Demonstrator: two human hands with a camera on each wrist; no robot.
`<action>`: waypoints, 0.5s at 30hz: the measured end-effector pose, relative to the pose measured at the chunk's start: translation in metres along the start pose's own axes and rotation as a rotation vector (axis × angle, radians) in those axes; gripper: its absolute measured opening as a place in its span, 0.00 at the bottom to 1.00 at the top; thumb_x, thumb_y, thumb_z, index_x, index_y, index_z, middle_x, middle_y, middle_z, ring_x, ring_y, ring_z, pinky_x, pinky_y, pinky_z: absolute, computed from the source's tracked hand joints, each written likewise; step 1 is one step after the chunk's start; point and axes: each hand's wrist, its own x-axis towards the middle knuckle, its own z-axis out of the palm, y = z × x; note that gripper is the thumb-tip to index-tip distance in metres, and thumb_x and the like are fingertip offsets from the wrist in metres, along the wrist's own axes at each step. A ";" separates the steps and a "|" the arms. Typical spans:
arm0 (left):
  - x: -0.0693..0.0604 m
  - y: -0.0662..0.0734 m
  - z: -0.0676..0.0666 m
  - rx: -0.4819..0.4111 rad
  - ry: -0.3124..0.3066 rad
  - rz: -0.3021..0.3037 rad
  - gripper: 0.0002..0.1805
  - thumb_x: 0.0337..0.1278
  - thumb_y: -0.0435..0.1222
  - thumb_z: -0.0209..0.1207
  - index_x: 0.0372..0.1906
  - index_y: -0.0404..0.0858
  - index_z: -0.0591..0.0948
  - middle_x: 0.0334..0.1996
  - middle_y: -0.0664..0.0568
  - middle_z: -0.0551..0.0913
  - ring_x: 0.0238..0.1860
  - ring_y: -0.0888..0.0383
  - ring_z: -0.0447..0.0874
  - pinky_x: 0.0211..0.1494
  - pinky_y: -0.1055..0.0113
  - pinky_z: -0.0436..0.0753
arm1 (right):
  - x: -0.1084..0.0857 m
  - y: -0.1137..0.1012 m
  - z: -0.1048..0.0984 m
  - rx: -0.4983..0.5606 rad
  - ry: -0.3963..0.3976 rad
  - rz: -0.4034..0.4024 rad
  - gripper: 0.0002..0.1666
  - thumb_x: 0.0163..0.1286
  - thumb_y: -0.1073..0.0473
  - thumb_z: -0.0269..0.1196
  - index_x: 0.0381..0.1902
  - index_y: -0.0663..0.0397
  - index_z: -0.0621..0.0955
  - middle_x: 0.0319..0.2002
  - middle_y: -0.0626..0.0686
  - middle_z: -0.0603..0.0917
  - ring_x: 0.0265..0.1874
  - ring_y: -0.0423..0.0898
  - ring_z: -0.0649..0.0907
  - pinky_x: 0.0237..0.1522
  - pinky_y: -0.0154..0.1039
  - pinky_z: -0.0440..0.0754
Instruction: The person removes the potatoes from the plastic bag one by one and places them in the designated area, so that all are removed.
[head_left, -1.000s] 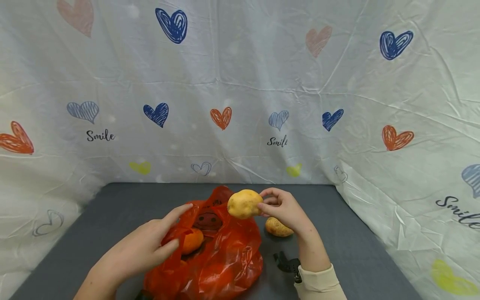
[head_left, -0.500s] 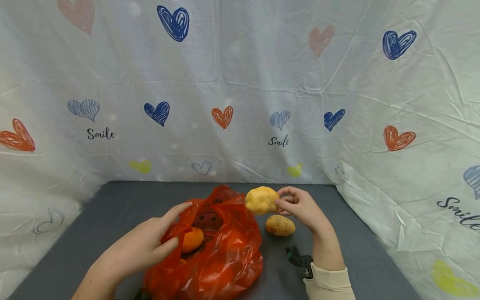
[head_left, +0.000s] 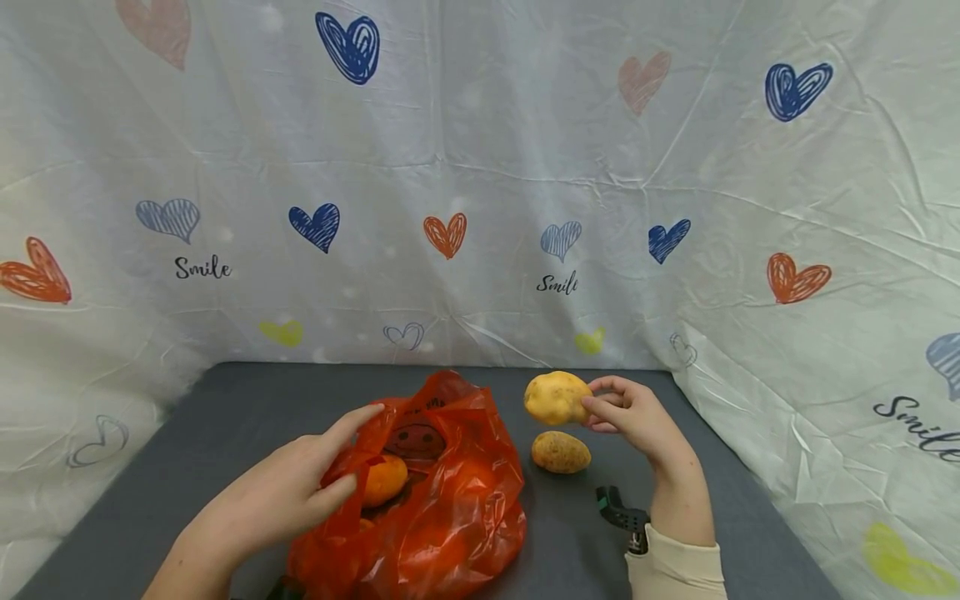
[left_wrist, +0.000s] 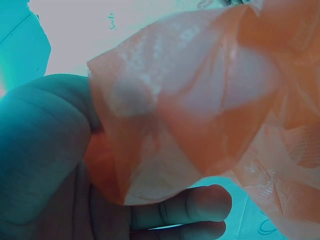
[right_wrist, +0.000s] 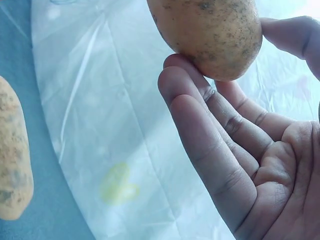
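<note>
A yellow potato (head_left: 557, 398) is held in the air by my right hand (head_left: 626, 410), pinched at its right end between thumb and fingertips. Below it, a second potato (head_left: 561, 452) lies on the table; part of it shows in the right wrist view. My left hand (head_left: 292, 479) is at the left side of a red plastic bag (head_left: 461, 500), thumb and index finger apart, touching the film. Close up in the left wrist view, the film (left_wrist: 190, 100) hangs over the thumb and straight fingers. Through the bag's opening an orange fruit (head_left: 386, 481) shows; its other contents are mostly hidden.
A grey table (head_left: 247, 417) spreads beneath everything. Behind and beside it hangs a white cloth (head_left: 480, 283) with printed hearts. A black wrist mount (head_left: 618, 510) sticks out from my right sleeve (head_left: 675, 571).
My right hand has carried the potato rightward, from above the bag to over the second potato, which shows fully now. My left hand and the bag have stayed in place.
</note>
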 end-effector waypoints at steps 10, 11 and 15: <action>-0.001 0.000 0.000 -0.004 0.008 0.013 0.41 0.67 0.32 0.58 0.81 0.51 0.56 0.16 0.63 0.65 0.13 0.66 0.61 0.21 0.67 0.72 | -0.004 0.007 -0.012 -0.019 -0.020 0.003 0.28 0.74 0.50 0.66 0.59 0.68 0.76 0.42 0.59 0.88 0.44 0.59 0.87 0.48 0.46 0.85; -0.001 0.000 0.000 -0.004 0.007 0.013 0.41 0.67 0.32 0.58 0.81 0.51 0.56 0.16 0.63 0.65 0.13 0.66 0.61 0.21 0.67 0.72 | -0.005 0.008 -0.013 -0.019 -0.021 0.003 0.28 0.74 0.50 0.66 0.59 0.68 0.76 0.42 0.59 0.88 0.44 0.59 0.87 0.48 0.46 0.85; -0.001 -0.001 0.000 -0.004 0.015 0.020 0.41 0.67 0.31 0.59 0.81 0.52 0.57 0.16 0.63 0.64 0.13 0.66 0.60 0.21 0.67 0.71 | -0.008 0.011 -0.020 -0.025 -0.021 0.017 0.28 0.74 0.51 0.65 0.59 0.69 0.76 0.41 0.59 0.88 0.42 0.56 0.88 0.46 0.43 0.85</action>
